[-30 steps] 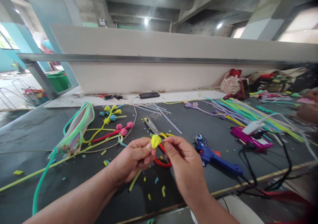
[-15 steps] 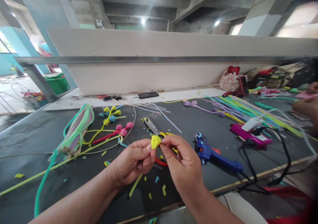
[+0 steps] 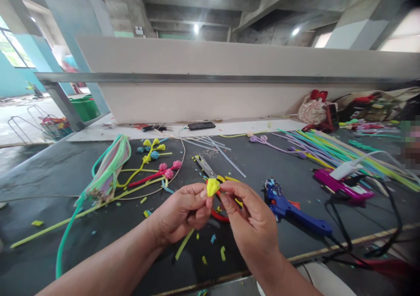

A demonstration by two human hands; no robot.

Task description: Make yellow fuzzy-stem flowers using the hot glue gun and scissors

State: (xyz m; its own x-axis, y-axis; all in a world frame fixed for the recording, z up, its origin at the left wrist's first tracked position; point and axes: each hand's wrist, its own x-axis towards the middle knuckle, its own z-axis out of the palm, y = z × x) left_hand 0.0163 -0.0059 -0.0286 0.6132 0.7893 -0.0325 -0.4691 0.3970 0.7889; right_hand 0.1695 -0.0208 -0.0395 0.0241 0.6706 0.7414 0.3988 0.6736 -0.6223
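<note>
Both my hands meet over the dark table [image 3: 39, 243] and pinch a small yellow rolled bud [image 3: 212, 186]. My left hand [image 3: 183, 213] grips it from the left with thumb and fingers closed, and a yellow-green stem [image 3: 183, 245] hangs below this hand. My right hand [image 3: 252, 221] pinches the bud from the right with thumb and forefinger. Under my hands lie scissors [image 3: 210, 173] with red and yellow handles, partly hidden.
A blue glue gun [image 3: 292, 210] and a magenta one [image 3: 343, 187] lie to the right with black cables [image 3: 344, 239]. Long coloured strips [image 3: 328, 149] fan out at back right, a bundle [image 3: 106, 173] and finished bud stems [image 3: 154, 165] at left. A phone [image 3: 199, 125] lies by the white board.
My right thumb and forefinger have closed in on the yellow bud from slightly apart. The view has shifted a little, so everything sits slightly further right.
</note>
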